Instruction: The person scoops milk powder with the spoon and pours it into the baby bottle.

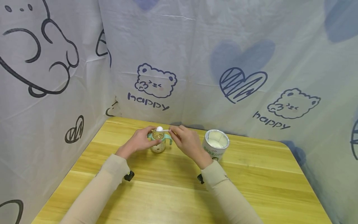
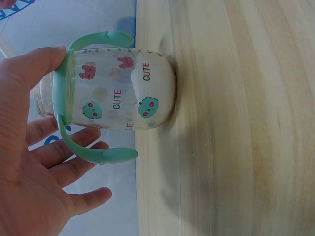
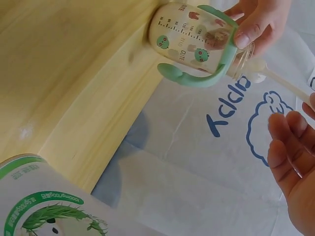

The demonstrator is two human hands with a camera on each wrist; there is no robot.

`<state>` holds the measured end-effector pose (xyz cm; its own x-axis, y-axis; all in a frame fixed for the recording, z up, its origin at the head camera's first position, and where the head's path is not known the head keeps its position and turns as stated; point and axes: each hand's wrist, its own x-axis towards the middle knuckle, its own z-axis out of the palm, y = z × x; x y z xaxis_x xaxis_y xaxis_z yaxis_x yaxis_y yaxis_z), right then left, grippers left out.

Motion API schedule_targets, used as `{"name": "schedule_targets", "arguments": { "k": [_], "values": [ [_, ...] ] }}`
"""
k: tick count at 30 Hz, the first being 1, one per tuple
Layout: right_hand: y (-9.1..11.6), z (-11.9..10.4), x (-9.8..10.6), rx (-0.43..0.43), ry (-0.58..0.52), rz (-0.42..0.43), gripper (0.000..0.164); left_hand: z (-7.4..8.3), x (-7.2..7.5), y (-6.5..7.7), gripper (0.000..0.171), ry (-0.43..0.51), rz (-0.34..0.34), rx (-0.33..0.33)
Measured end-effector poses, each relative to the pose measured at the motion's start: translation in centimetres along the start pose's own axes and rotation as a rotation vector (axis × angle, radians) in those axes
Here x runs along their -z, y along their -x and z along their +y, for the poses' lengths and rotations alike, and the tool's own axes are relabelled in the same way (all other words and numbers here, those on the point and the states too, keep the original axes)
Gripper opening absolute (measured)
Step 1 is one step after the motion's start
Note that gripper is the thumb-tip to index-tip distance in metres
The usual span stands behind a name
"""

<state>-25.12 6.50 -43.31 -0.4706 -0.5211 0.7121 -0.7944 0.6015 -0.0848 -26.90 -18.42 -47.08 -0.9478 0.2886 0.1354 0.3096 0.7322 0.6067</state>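
My left hand holds a clear baby bottle with a mint-green two-handled collar, thumb and fingers around the collar. The bottle stands upright and uncapped on the table, with white contents at its bottom in the left wrist view. Between its fingertips my right hand pinches the thin handle of a white scoop. Heaped white powder sits in the scoop, right at the bottle's mouth. In the right wrist view the scoop's bowl is beside the glassy neck.
An open milk powder can stands right of my right hand, with pale powder inside. The wooden table backs onto a printed cloth, and another cloth hangs at the left. Faint white specks lie on the wood.
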Motion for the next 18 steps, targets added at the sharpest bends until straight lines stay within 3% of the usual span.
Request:
{"name": "schedule_targets", "arguments": {
  "k": [18],
  "values": [
    [0.65,0.98,-0.13,0.302,0.169,0.090,0.016,0.17,0.05,0.15,0.078,0.026,-0.003,0.010]
  ]
}}
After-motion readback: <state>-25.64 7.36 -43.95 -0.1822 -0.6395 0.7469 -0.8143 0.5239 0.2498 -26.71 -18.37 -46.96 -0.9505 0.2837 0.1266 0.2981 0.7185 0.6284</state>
